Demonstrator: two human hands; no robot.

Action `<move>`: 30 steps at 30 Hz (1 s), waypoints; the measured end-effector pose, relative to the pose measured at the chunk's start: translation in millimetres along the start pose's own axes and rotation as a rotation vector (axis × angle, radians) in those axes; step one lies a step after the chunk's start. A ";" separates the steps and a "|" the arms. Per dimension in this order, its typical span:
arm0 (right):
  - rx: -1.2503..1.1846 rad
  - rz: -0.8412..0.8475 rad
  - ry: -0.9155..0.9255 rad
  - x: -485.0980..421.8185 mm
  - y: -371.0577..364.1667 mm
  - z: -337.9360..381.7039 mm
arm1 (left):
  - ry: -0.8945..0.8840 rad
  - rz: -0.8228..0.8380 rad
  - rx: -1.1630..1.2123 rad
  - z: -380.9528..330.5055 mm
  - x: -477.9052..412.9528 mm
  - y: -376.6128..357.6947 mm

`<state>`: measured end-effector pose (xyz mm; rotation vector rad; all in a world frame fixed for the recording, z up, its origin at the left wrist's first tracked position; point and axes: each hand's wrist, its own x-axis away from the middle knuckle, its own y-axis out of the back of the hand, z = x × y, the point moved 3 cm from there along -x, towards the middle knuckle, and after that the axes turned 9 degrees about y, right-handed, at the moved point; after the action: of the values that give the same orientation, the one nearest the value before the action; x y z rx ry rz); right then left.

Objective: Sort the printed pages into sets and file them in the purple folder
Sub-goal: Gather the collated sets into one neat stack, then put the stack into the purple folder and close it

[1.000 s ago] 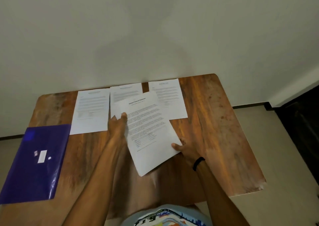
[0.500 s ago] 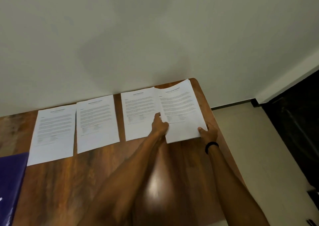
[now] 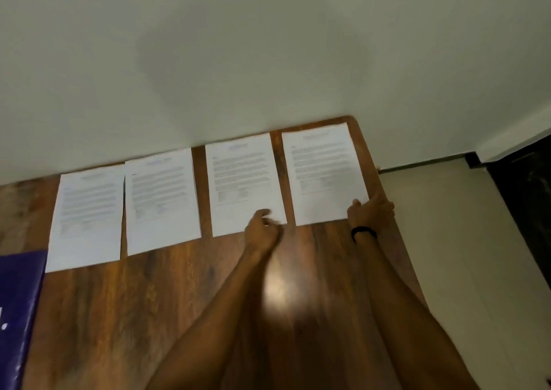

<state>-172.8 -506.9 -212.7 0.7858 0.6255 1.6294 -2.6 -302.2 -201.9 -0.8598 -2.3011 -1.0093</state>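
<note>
Several printed pages lie in a row along the far edge of the wooden table (image 3: pixel 167 300). The rightmost page (image 3: pixel 323 172) lies flat near the table's right corner, and my right hand (image 3: pixel 371 212) grips its near right corner. My left hand (image 3: pixel 262 230) is blurred, with curled fingers over the near right corner of the second page from the right (image 3: pixel 243 181); whether it pinches the sheet I cannot tell. Two more pages (image 3: pixel 162 199) (image 3: pixel 88 214) lie further left. The purple folder (image 3: pixel 18 315) lies flat at the left edge, cut off by the frame.
A pale wall rises right behind the table. The table's right edge drops to a light floor (image 3: pixel 465 255), with a dark doorway (image 3: pixel 527 199) at the far right. A black band is around my right wrist.
The page held by both hands has moved right, off the neighbouring page, and now lies apart from it. My left hand has left it and drawn back. The view has shifted right.
</note>
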 end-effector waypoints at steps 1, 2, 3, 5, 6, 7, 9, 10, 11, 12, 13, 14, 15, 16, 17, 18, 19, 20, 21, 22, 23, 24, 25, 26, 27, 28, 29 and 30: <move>0.023 -0.016 -0.011 18.4 0.5 5.9 | 0.031 -0.032 0.046 26.5 5.7 12.3; -0.021 -0.047 0.026 31.8 -0.2 16.7 | 0.050 -0.074 0.090 43.0 5.7 25.7; -0.065 -0.039 0.092 51.4 -9.2 21.6 | 0.091 -0.123 0.134 60.8 9.0 39.6; -0.078 0.122 0.217 105.3 -40.4 26.8 | 0.196 -0.191 0.246 95.3 13.8 63.0; -0.032 0.251 0.307 139.1 -59.0 27.0 | 0.249 -0.193 0.282 108.4 17.2 72.9; 0.026 0.376 0.391 174.0 -77.0 27.5 | 0.285 -0.195 0.292 118.0 18.9 80.9; 0.127 0.590 0.475 246.1 -101.4 33.1 | 0.343 -0.234 0.308 134.0 21.2 97.2; 0.172 0.695 0.497 275.7 -110.0 35.3 | 0.359 -0.254 0.321 141.1 20.1 103.6; 0.226 0.776 0.535 300.5 -117.2 37.7 | 0.378 -0.266 0.320 145.0 20.5 109.1; 0.283 0.817 0.566 316.7 -121.2 40.0 | 0.386 -0.267 0.325 149.6 18.9 112.4; 0.329 0.820 0.610 324.2 -126.7 38.5 | 0.393 -0.268 0.329 152.3 19.3 114.8; 0.360 0.813 0.623 322.5 -128.8 38.6 | 0.395 -0.271 0.340 156.4 18.5 116.5; 0.345 0.779 0.614 313.8 -129.8 38.5 | 0.386 -0.267 0.352 156.0 20.2 119.0; 0.300 0.739 0.588 295.7 -133.9 35.0 | 0.377 -0.265 0.364 157.1 20.7 119.9; 0.253 0.678 0.550 270.4 -134.6 33.8 | 0.366 -0.263 0.369 157.5 22.2 119.9; 0.233 0.611 0.520 240.9 -131.8 35.6 | 0.357 -0.261 0.376 159.6 22.1 119.5; 0.254 0.529 0.513 208.8 -128.2 37.9 | 0.354 -0.257 0.373 160.4 23.5 118.6; 0.263 0.447 0.483 174.5 -123.7 38.3 | 0.350 -0.246 0.375 160.7 24.7 117.1; 0.223 0.345 0.430 142.2 -113.9 42.3 | 0.347 -0.234 0.381 160.8 26.0 114.6; 0.147 0.239 0.366 113.3 -102.0 47.5 | 0.346 -0.219 0.385 161.9 27.1 111.9; 0.093 0.168 0.319 88.1 -92.7 51.0 | 0.340 -0.206 0.387 161.2 28.7 109.6; 0.046 0.144 0.284 66.7 -87.1 52.7 | 0.340 -0.193 0.387 161.5 29.6 106.8; 0.038 0.140 0.264 50.7 -84.2 53.9 | 0.337 -0.182 0.397 160.8 31.7 105.0; 0.031 0.152 0.242 39.4 -84.4 53.9 | 0.331 -0.175 0.408 160.9 33.4 104.0; 0.045 0.160 0.230 32.8 -83.5 54.9 | 0.318 -0.164 0.421 160.8 35.4 103.2; 0.040 0.162 0.232 29.8 -84.2 54.3 | 0.307 -0.154 0.430 163.4 36.9 103.2; 0.045 0.149 0.247 33.5 -82.5 56.5 | 0.305 -0.149 0.441 167.0 37.4 103.7; 0.038 0.118 0.259 40.7 -81.5 58.0 | 0.307 -0.147 0.449 171.1 38.0 104.9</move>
<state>-81.7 -452.1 -231.4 0.6535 0.8075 1.8501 15.8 -101.2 -233.2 -0.3329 -2.2141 -0.5898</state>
